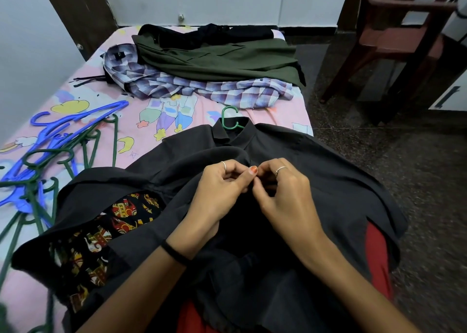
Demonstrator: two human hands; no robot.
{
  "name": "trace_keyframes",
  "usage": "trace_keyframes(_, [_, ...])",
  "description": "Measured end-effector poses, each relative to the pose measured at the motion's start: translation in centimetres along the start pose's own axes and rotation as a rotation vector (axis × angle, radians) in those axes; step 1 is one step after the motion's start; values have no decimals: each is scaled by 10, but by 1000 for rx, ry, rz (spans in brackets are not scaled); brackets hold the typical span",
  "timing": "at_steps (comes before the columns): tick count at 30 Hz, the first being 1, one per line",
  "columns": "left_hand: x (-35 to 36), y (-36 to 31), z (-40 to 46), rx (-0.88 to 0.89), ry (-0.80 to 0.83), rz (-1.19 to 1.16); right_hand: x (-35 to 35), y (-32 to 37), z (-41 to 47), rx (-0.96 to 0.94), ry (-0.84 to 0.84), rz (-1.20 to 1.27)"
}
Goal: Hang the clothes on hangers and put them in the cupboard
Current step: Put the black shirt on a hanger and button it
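Your two hands meet at the front of the dark grey shirt [316, 160] — left hand [222, 188] and right hand [283, 191] each pinch the fabric at the placket, fingers curled tight. The shirt lies spread on the bed [177, 110], a green hanger hook [231, 118] poking out of its collar. Spare hangers [58, 143] sit piled at your left — a checked shirt [202, 90] and an olive garment [219, 59] lie farther up the bed.
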State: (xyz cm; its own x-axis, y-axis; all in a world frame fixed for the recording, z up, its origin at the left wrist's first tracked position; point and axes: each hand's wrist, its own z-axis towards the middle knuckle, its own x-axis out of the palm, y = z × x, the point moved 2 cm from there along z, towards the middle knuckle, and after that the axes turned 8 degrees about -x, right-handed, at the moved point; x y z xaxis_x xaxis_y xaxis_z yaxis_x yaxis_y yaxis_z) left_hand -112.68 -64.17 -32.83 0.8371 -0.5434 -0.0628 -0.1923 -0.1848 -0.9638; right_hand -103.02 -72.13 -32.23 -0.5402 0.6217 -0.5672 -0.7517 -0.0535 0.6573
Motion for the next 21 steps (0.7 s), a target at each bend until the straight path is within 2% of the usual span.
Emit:
trace_keyframes(4, [-2,1,2,21,4,-22,-1,0,-1,1,-56,109])
trace_keyframes(6, [-2,-1,4,39,10,-20,-2,-1,1,70,-71,198])
trace_keyframes(9, [-3,-3,7,69,25,-14,-3,-6,5,248,-52,388])
trace_keyframes(13, [-5,-2,11,84,65,-11,-5,-13,11,559,41,884])
trace_keyframes(15, [-5,-1,13,67,82,-11,-7,-16,16,670,117,1043])
trace_keyframes(18, [-2,-5,21,30,104,-20,-10,-22,28,724,172,1026])
trace_keyframes(21, [3,-18,37,-13,75,-28,-16,-30,40,616,95,766])
